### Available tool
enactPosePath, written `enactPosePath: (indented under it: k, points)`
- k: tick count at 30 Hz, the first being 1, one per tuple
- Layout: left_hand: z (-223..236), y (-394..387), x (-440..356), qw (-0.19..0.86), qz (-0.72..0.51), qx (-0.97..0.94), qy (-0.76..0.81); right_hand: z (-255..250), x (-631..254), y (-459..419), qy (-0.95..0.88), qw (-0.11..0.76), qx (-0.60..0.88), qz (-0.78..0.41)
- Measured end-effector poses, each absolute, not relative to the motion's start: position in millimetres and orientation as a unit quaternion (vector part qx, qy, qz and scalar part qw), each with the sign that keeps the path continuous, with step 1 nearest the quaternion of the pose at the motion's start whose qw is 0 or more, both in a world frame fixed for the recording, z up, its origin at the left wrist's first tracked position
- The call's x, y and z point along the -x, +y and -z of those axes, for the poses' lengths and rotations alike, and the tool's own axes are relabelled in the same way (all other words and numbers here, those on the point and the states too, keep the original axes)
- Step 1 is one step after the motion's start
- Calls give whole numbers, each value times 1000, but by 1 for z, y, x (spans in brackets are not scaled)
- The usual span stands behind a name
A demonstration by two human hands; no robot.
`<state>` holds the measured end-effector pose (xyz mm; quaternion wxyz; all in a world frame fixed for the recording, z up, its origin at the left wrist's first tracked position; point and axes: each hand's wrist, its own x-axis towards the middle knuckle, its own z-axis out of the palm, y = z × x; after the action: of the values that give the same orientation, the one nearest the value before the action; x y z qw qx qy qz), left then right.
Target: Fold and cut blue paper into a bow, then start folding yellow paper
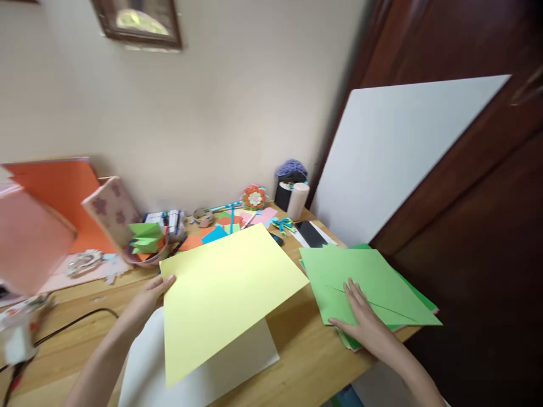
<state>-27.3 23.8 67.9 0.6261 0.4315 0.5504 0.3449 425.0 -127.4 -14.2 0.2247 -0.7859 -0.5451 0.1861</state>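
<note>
My left hand (pixel 149 294) grips the left edge of a large pale yellow sheet of paper (pixel 224 294) and holds it tilted above the wooden table (pixel 305 362). A white sheet (pixel 237 362) lies flat under it. My right hand (pixel 360 314) rests flat, fingers spread, on a stack of green paper sheets (pixel 373 277) at the table's right edge.
A big white board (pixel 403 152) leans on a dark wooden door (pixel 479 237) at right. Orange paper (pixel 59 192), folded green paper (pixel 146 237), a paper flower (pixel 253 198), a cream roll (pixel 298 200), pens and coloured scraps crowd the back. A black cable (pixel 76 322) runs at left.
</note>
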Motion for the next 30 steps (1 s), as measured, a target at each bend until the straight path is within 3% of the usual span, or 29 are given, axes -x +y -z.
enactPosePath:
  k: [7, 9, 11, 13, 15, 18, 21, 30]
  points:
    - [-31, 5, 62, 651, -424, -361, 515, -31, -316, -50, -486, 396, 551, -551]
    - [-21, 4, 61, 653, -443, -360, 497, -29, -281, -30, -435, 474, 511, -570]
    - [-10, 2, 59, 643, -467, -344, 500, -21, -254, -17, -421, 513, 543, -514]
    - [-1, -1, 56, 641, -479, -332, 499, -14, -233, -11, -463, 495, 584, -447]
    - [5, -4, 52, 637, -496, -316, 498, -9, -217, -11, -629, 435, 515, -388]
    - [10, -8, 46, 652, -514, -301, 469, -6, -192, -18, -866, 261, 352, -241]
    - [13, -10, 44, 660, -529, -295, 444, 0, -172, -26, -928, 152, 317, -123]
    - [11, -17, 36, 621, -550, -325, 453, 22, -167, -37, -951, 147, 269, -38]
